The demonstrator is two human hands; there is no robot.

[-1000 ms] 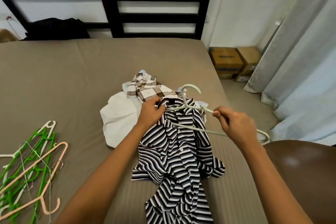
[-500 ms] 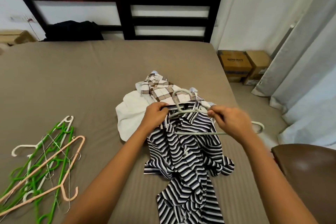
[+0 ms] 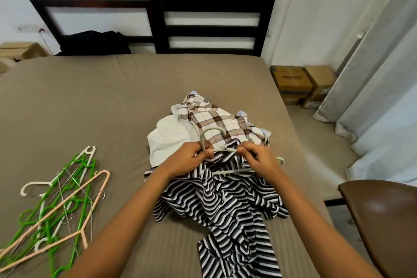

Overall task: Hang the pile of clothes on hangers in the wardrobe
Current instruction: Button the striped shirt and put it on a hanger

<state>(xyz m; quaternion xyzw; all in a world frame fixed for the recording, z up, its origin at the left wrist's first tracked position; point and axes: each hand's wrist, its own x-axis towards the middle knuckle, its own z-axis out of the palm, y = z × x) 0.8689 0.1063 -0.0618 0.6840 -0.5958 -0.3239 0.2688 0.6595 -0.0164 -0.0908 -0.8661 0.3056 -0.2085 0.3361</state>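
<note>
A black-and-white striped shirt (image 3: 228, 205) lies bunched on the brown bed (image 3: 90, 106), its collar raised between my hands. A pale green hanger (image 3: 212, 136) is partly inside it, hook up and right end sticking out. My left hand (image 3: 189, 160) pinches the collar and the hanger's neck. My right hand (image 3: 259, 158) pinches the collar and hanger just to the right. Behind them lie a brown plaid shirt (image 3: 216, 122) and a white garment (image 3: 169, 137).
A heap of green, pink, white and wire hangers (image 3: 56, 205) lies at the bed's left. A black garment (image 3: 94, 43) sits by the dark headboard (image 3: 212, 27). Cardboard boxes (image 3: 300, 83) and curtains (image 3: 383, 88) stand right; a brown chair (image 3: 383, 216) is near right.
My right hand slid left along the hanger toward its neck, so both hands now meet at the collar. The hanger went further into the shirt.
</note>
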